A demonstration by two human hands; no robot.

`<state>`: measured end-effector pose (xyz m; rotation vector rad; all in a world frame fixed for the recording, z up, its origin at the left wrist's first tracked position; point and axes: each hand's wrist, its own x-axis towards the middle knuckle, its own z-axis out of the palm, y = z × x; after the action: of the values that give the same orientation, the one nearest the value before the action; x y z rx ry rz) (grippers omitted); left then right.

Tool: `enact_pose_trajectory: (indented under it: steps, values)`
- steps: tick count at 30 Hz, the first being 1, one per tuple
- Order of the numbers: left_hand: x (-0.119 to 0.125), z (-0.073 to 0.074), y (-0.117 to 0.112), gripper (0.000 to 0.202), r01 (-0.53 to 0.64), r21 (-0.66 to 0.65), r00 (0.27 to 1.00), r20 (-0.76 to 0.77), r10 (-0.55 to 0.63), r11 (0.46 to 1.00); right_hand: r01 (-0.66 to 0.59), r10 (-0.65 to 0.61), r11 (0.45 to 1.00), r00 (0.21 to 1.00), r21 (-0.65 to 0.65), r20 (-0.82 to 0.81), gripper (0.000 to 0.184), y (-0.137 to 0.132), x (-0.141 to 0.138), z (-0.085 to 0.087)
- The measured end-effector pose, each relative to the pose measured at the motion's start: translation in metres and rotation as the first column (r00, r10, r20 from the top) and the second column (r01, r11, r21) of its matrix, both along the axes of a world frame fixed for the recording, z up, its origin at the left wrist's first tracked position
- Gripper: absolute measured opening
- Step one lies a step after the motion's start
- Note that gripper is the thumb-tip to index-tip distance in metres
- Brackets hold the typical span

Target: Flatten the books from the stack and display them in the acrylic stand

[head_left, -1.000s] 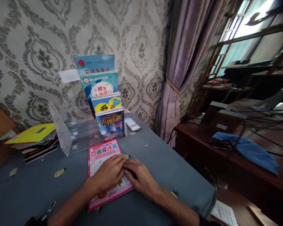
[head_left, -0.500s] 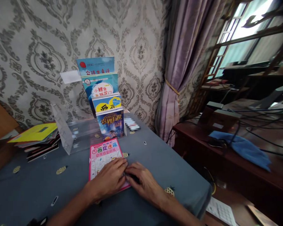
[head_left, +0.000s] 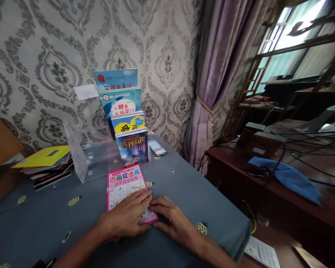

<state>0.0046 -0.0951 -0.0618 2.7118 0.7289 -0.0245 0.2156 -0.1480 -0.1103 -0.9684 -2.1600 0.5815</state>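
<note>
A pink picture book (head_left: 127,175) with colourful title characters lies flat on the table in front of the standing books. My left hand (head_left: 130,212) rests across its lower part, fingers stretched over the cover, hiding much of the picture. At the book's lower right corner is my right hand (head_left: 170,217); its fingertips touch the right edge, and the thumb is apart from them near the bottom edge. Just behind stands a row of books in a clear acrylic rack (head_left: 79,158), with a dark blue book (head_left: 132,149) foremost.
A stack topped by a yellow book (head_left: 44,156) sits left of the rack. A pixelated white item (head_left: 158,147) lies right of it. Beyond the table's right edge are a dark red desk (head_left: 226,156) with cables and a blue cloth (head_left: 284,176), and a white keyboard (head_left: 262,252) lower down.
My hands have drawn slightly apart at the book's lower right corner, uncovering that corner. My right thumb has moved away from my left hand. The view has shifted slightly.
</note>
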Motion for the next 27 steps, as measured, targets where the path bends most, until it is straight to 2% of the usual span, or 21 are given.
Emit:
enact_pose_trajectory:
  steps: [5, 14, 19, 23, 27]
  values:
    - [0.005, 0.003, -0.004, 0.070, -0.048, 0.007, 0.998, -0.029, 0.048, 0.999, 0.029, -0.029, 0.999, 0.999, -0.024, 0.020, 0.031, -0.002, -0.002, 0.004]
    - [0.003, 0.002, -0.010, 0.063, -0.053, 0.072, 0.998, 0.034, 0.050, 0.996, 0.051, -0.051, 0.999, 0.999, -0.012, 0.013, 0.024, -0.005, -0.005, 0.010]
    - [0.005, -0.008, -0.018, 0.055, -0.087, 0.131, 0.993, 0.092, 0.075, 0.988, 0.108, -0.106, 0.994, 0.991, -0.010, 0.080, 0.019, -0.013, -0.008, 0.014]
    - [0.006, -0.018, -0.024, 0.050, -0.113, 0.192, 0.989, 0.119, 0.092, 0.975, 0.109, -0.110, 0.994, 0.992, 0.014, 0.067, 0.019, -0.017, -0.008, 0.014]
    - [0.010, -0.016, -0.031, 0.043, -0.100, 0.226, 0.989, 0.126, 0.073, 0.969, 0.101, -0.101, 0.994, 0.995, 0.031, 0.021, 0.019, -0.020, -0.007, 0.014]
